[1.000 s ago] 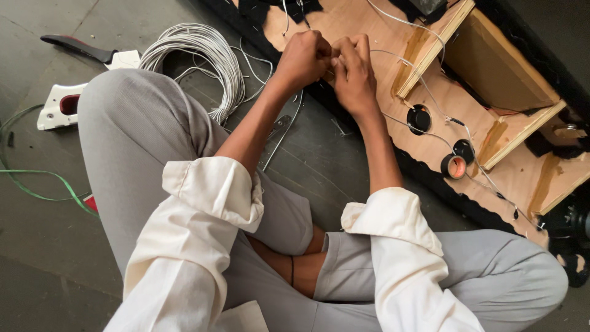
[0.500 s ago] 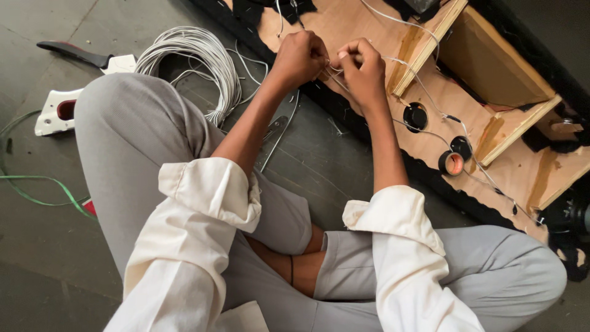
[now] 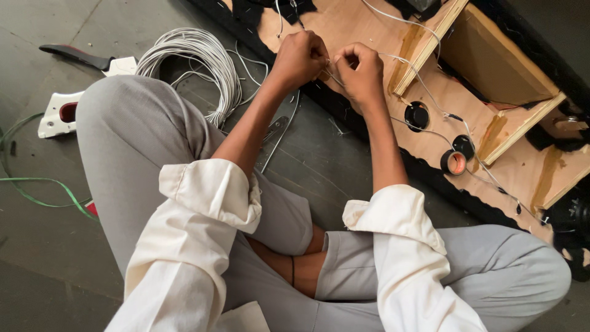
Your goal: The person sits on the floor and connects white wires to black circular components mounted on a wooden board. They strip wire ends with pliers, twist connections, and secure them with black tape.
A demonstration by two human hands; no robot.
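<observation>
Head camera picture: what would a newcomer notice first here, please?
First, the left hand and right hand, close together at top centre, pinching a thin white wire over a wooden panel. Next, the coil of white cable on the floor, upper left, beside the grey-trousered knee.

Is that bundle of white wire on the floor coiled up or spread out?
Mostly coiled: the bundle of white wire lies in a looped hank on the grey floor, with a few loose strands trailing toward the hands.
</observation>
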